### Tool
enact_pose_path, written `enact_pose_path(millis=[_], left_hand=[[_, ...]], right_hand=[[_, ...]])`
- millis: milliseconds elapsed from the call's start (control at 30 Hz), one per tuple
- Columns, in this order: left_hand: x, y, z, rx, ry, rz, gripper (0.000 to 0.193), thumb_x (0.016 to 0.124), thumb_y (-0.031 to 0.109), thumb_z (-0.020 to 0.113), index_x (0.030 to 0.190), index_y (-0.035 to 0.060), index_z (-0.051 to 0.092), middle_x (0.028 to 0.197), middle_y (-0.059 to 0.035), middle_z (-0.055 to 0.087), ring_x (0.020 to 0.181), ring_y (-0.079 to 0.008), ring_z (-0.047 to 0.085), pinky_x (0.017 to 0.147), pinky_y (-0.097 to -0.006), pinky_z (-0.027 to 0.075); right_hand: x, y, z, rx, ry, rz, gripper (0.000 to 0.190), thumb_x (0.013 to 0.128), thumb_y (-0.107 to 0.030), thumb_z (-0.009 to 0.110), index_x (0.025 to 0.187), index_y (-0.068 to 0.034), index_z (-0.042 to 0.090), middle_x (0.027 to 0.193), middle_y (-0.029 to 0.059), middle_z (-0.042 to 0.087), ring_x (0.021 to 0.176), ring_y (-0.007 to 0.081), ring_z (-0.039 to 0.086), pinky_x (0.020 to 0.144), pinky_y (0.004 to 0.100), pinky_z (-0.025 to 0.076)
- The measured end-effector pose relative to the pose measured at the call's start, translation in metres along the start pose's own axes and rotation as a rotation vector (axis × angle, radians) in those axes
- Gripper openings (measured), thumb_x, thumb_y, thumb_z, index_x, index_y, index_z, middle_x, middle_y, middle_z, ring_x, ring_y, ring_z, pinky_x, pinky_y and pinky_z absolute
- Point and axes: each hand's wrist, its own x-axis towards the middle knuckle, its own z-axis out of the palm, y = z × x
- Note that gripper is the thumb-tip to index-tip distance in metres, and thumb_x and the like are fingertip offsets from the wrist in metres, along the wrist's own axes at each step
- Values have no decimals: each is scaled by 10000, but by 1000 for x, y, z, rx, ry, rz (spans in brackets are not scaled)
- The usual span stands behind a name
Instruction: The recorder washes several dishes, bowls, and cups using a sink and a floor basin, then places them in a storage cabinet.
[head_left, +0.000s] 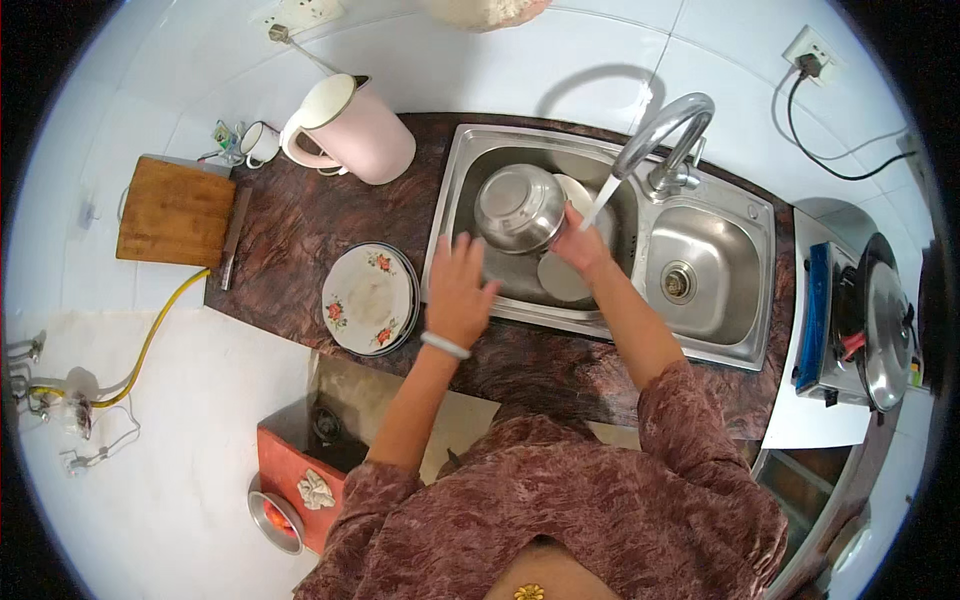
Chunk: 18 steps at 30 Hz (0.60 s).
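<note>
My right hand (581, 238) grips the rim of a stainless steel bowl (517, 206), tilted with its underside towards me, over the larger basin of the steel sink (495, 296). Water from the curved chrome faucet (652, 135) falls beside that hand. Pale dishes (566, 277) lie in the basin below and behind the bowl. My left hand (461, 289), a pale bangle at its wrist, is over the sink's left rim with fingers spread and holds nothing. Left of it, a stack of flower-patterned plates (369, 298) rests on the dark counter.
A pink electric kettle (367, 135) and a white enamel mug (259, 144) stand at the back left. A wooden cutting board (176, 210) is at the far left. On the right are the smaller basin (705, 270) and a stove (825, 322) with a lidded pan (885, 337).
</note>
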Motion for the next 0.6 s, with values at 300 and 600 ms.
enact_pose_path(millis=[300, 600], left_hand=[[92, 72, 73, 23, -118, 435, 514, 852, 352, 471, 1310, 132, 396, 1349, -94, 404, 1277, -268, 320, 1025, -514, 213], [160, 79, 110, -651, -277, 102, 440, 906, 362, 341, 1210, 84, 495, 1194, -161, 523, 1109, -322, 478, 927, -372, 376]], right_hand=[[-94, -13, 57, -235, 103, -121, 346, 943, -263, 396, 1213, -52, 448, 1092, 62, 545, 994, 183, 544, 874, 321, 451], [-122, -51, 12, -134, 87, -340, 295, 912, -274, 488, 1116, -62, 504, 1093, 68, 573, 1009, 200, 553, 913, 381, 424]])
